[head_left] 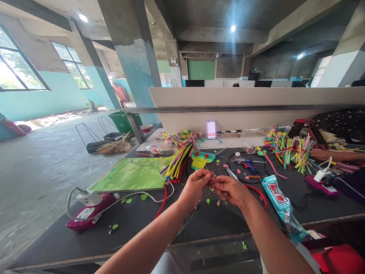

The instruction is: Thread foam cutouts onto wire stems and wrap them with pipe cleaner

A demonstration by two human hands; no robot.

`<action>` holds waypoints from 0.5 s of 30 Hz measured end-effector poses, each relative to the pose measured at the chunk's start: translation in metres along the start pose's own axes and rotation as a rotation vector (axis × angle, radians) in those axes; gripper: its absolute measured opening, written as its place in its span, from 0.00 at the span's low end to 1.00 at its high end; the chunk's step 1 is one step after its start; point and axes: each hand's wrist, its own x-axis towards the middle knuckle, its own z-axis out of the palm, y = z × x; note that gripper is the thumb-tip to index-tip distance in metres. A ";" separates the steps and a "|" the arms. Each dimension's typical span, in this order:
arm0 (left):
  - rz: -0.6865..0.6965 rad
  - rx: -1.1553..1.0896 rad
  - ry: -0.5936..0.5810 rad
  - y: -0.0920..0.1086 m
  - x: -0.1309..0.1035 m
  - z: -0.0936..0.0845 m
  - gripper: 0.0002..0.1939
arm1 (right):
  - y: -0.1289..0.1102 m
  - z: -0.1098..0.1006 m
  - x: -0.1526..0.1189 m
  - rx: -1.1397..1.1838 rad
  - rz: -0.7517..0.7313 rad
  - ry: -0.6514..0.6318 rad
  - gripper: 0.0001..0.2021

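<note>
Head view: both hands' fingers (203, 175) (224, 183) pinched on something tiny (214, 176), above scrap-littered table (225, 220), concrete hall (51, 171).

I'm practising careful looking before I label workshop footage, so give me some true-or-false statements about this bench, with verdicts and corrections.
1. The left hand and right hand are close together over the dark table. True.
2. The green sheet lies to the right of both hands. False: it lies to their left.
3. The right hand grips the blue glue gun. False: the gun lies on the table, beyond that hand.
4. A white plug sits on the purple power strip at the left. True.
5. The green bin stands on the table. False: it is on the floor.
6. The light-blue packet lies to the right of the right hand. True.
</note>
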 end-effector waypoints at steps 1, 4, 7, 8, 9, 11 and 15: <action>-0.003 0.010 -0.003 0.000 0.000 0.000 0.07 | 0.000 0.000 0.000 -0.014 0.010 -0.007 0.11; -0.019 0.039 0.001 0.000 -0.001 -0.001 0.08 | 0.001 -0.001 0.000 -0.041 0.034 0.000 0.11; -0.021 0.044 -0.006 0.001 -0.002 -0.002 0.08 | 0.003 -0.002 0.001 -0.037 0.032 0.006 0.11; -0.018 0.039 -0.012 0.001 -0.003 -0.002 0.08 | 0.004 -0.001 0.001 -0.031 0.031 -0.003 0.10; -0.017 0.032 -0.016 0.001 -0.003 -0.002 0.08 | 0.004 -0.001 0.001 -0.022 0.031 -0.014 0.10; -0.020 0.011 -0.016 0.003 -0.004 0.000 0.07 | 0.003 0.000 0.000 -0.001 0.029 -0.035 0.09; -0.040 -0.038 0.003 0.004 -0.004 0.003 0.07 | 0.002 0.002 -0.001 0.027 0.028 -0.057 0.09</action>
